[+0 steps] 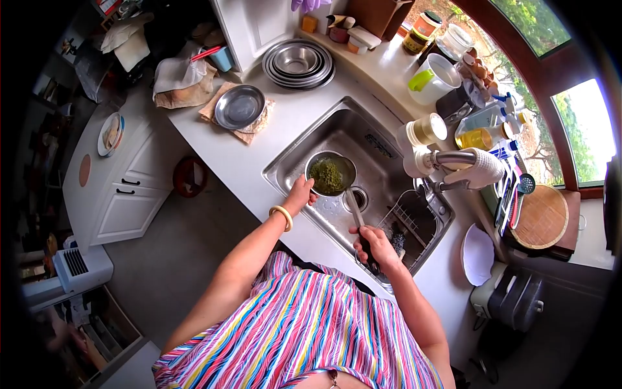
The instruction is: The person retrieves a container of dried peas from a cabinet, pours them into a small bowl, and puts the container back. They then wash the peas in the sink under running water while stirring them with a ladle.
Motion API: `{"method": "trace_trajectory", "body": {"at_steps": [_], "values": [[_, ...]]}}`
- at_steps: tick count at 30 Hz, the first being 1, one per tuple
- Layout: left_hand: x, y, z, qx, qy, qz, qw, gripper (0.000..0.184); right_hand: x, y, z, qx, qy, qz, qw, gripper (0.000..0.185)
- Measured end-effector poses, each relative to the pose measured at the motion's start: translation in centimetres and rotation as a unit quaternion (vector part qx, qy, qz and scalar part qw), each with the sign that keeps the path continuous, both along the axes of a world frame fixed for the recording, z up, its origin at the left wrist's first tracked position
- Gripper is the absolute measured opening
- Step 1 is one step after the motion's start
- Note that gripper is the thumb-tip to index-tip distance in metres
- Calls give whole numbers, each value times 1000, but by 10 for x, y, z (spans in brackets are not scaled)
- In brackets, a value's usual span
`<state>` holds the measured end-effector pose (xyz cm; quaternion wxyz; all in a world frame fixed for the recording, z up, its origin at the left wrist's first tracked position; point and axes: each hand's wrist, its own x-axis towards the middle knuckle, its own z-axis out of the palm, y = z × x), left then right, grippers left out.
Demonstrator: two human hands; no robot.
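Tabletop (275, 144): one, pale and smooth, running round the sink and carrying the bowls and the dish.
Sink (350, 133): one basin, shiny metal, four-sided with rounded corners, set into the tabletop in front of me.
Bowls (298, 59): one nested stack, round and metal, the rims too close together for me to count; it stands beyond the sink.
Rack (411, 223): one, of thin wire, inside the sink toward my right.
Pan (350, 168): one, round, with a bright metal rim; I have it over the sink, near its left side, and cannot tell whether its base touches the bottom.
Handle (357, 211): one, long and straight, metal-coloured by the pan and dark toward my right hand.
Cloth (259, 128): brownish, patterned, lying on the tabletop beneath the dish.
Dish (240, 107): one, round, dull grey metal, shallow.
Right grip (377, 247): narrow, my fingers curled round the handle.
Left grip (300, 193): narrow, holding the pan's near left edge.
Greens (328, 174): one clump, green, fine and crumbly, heaped in the pan; the darker part around it is too unclear to tell.
Drain (361, 196): one, round, metal, partly behind the handle.
Bangle (285, 218): one, cream, a smooth plain ring on my left wrist.
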<state>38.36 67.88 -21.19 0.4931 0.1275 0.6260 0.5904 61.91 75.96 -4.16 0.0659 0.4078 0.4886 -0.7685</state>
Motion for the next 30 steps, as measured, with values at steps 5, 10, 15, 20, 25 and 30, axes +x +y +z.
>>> {"method": "trace_trajectory", "body": {"at_steps": [5, 10, 15, 20, 25, 30], "values": [[2, -2, 7, -8, -14, 3, 1000, 19, 1, -3, 10, 189, -45, 81, 978, 33], [0, -7, 13, 2, -15, 8, 1000, 21, 10, 4, -8, 447, -72, 151, 879, 28], [-1, -13, 18, 8, -17, -7, 1000, 20, 12, 23, -25, 594, -63, 197, 778, 29], [-3, -17, 23, 10, -25, -31, 999, 18, 17, 37, -51, 590, -53, 238, 770, 32], [1, -18, 32, -3, -37, -23, 999, 16, 14, 39, -51, 103, -28, 141, 984, 34], [-2, -20, 17, -10, -38, -37, 999, 16, 18, 31, -40, -95, 24, 50, 994, 37]]}}
